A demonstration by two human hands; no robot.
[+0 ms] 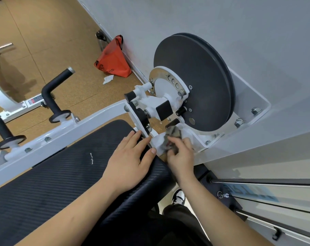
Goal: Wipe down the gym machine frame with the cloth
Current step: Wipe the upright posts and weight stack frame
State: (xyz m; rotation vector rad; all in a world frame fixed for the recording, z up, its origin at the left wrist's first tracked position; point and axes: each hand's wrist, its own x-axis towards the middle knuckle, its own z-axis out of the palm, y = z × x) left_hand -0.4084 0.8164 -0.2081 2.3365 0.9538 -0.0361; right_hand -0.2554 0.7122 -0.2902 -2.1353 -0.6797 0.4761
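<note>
Where the view begins at the left, two black post handles (55,91) stand on the white gym machine frame (65,130), whose rail runs diagonally up toward the centre. Just below the rail lies the black ribbed bench (58,178) pad. Farther back, an orange bag (115,59) sits on the cork-coloured floor (44,32) against the wall, with a scrap of white paper (108,79) beside it.

The left hand (131,157) rests flat on the upper end of the bench pad, fingers straight and slightly spread, fingertips at the pad's edge, holding nothing. Immediately to its right, the cloth (172,137), grey and bunched, is pressed against the white frame section directly below the pivot assembly. The right hand (181,158) grips the cloth, fingers curled over it; hand and cloth are motion-blurred, so the exact finger placement cannot be told.

Above the cloth, a large dark grey disc (195,82) is mounted on the pivot, with a chromed hole plate (168,77) at its left face. To the right, a white bolted bracket (248,110) joins the assembly to the pale housing.
</note>
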